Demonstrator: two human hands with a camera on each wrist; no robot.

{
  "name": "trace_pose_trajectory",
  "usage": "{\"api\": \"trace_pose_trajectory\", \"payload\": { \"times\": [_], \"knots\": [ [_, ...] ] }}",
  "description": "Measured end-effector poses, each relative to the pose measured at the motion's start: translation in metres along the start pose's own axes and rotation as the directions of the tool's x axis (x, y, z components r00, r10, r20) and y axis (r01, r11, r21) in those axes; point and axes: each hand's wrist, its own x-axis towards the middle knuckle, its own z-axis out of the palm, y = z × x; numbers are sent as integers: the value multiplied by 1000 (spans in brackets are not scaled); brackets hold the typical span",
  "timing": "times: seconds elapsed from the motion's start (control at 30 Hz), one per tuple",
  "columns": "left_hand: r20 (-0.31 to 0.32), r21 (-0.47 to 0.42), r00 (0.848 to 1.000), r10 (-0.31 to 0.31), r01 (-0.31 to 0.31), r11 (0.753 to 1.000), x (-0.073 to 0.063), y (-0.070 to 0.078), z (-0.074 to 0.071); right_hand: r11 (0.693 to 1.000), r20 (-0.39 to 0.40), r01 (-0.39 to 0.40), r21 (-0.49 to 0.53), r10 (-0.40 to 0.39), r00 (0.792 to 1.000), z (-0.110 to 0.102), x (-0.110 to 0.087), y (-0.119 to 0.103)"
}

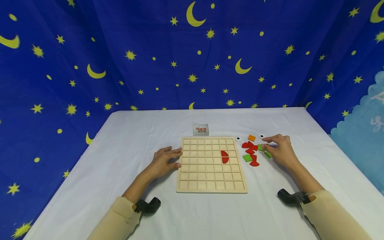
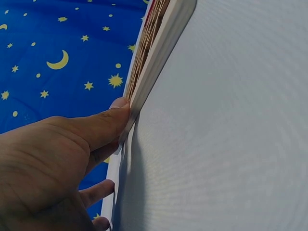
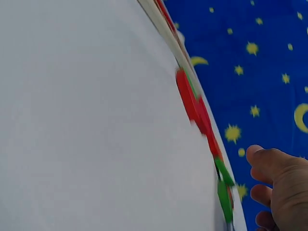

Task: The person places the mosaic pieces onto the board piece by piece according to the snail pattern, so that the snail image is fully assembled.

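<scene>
A wooden grid board [image 1: 201,176] lies flat on the table, with two red quarter-circle pieces [image 1: 224,157] side by side in its right part. At the board's left edge is my left hand [image 1: 163,161], its fingers extended and the thumb [image 2: 108,127] against the rim. My right hand [image 1: 281,151] hovers over the loose pieces right of the board, thumb and index finger apart with nothing visible between them. Below its fingertips lie green squares [image 1: 247,158], red pieces [image 1: 254,163], an orange square [image 1: 251,137] and white discs with black dots [image 1: 238,139].
A small printed picture card [image 1: 201,129] sits just behind the board. White cloth [image 1: 144,126] covers the table. Blue curtain [image 1: 168,43] with yellow moons and stars surrounds the back and sides. Black wrist mounts [image 1: 149,205] project from both sleeves.
</scene>
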Motion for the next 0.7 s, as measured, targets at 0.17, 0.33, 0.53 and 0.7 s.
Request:
{"api": "trace_pose_trajectory", "payload": {
  "times": [0.17, 0.33, 0.53, 0.7],
  "knots": [
    [0, 2, 1000, 5, -5, 1000, 0, -1, 0, 1000, 26, -26, -16, 26, 999, -11, 1, 17],
    [8, -6, 1000, 5, -5, 1000, 0, -2, 1, 999, 56, -32, -35, 34, 998, -16, 0, 29],
    [11, -10, 1000, -1, 1, 1000, -1, -1, 0, 998, 87, -23, -53, 27, 996, -19, 0, 39],
    [5, -11, 1000, 1, -1, 1000, 0, -1, 0, 998, 101, -2, -69, 9, 995, -20, 1, 41]
  ]
}}
